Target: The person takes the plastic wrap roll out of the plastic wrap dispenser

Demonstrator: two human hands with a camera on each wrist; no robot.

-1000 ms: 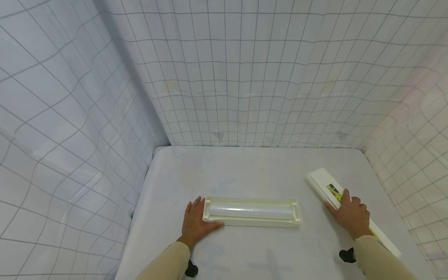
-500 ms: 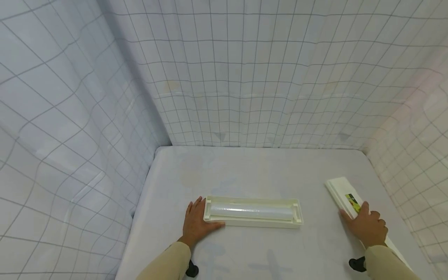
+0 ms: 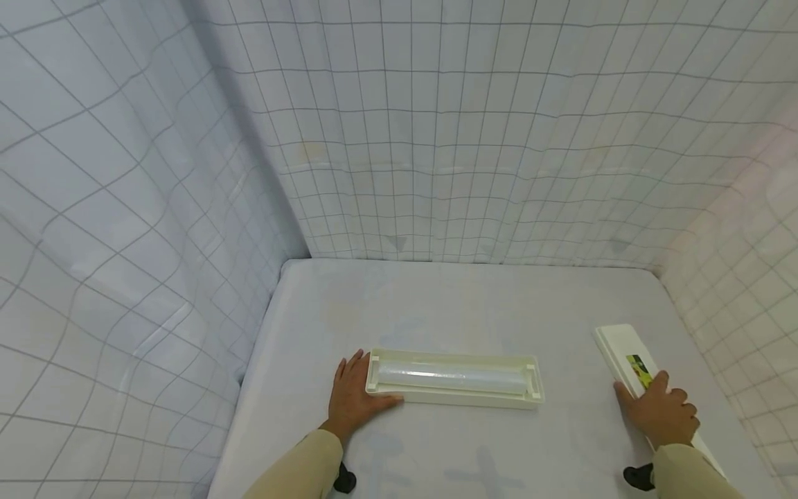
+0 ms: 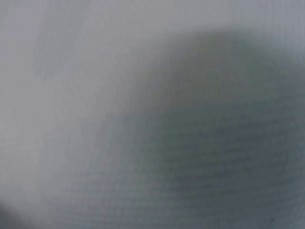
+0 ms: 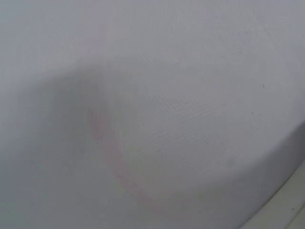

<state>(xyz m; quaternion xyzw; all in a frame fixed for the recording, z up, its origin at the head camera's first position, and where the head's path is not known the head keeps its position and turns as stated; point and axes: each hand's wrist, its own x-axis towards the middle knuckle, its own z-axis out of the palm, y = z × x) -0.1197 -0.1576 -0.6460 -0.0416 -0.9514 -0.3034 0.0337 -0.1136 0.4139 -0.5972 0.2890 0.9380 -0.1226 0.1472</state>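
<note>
"Are you reading any brand over there?"

"Only a yellow-green label (image 3: 639, 371) with a dark patch is showing, on the long white panel (image 3: 616, 339); any print is coming out too small to read."

"Where is that panel lying?"

"It is slanting across the right side of the bench (image 3: 461, 305), and the right hand (image 3: 662, 416) is gripping it, thumb along its left edge, fingers curling over it just beside the label."

"And the left hand (image 3: 351, 396)?"

"Well apart from the right, it is resting against the left end of the open cream tray (image 3: 464, 400), fingers extending, thumb lying along the near wall. The tray is sitting mid-bench, and a shiny translucent roll (image 3: 450, 376) is lying lengthwise inside (its gloss is catching a streak of light)."

"The wrist views?"

"Mostly blurring."
</note>
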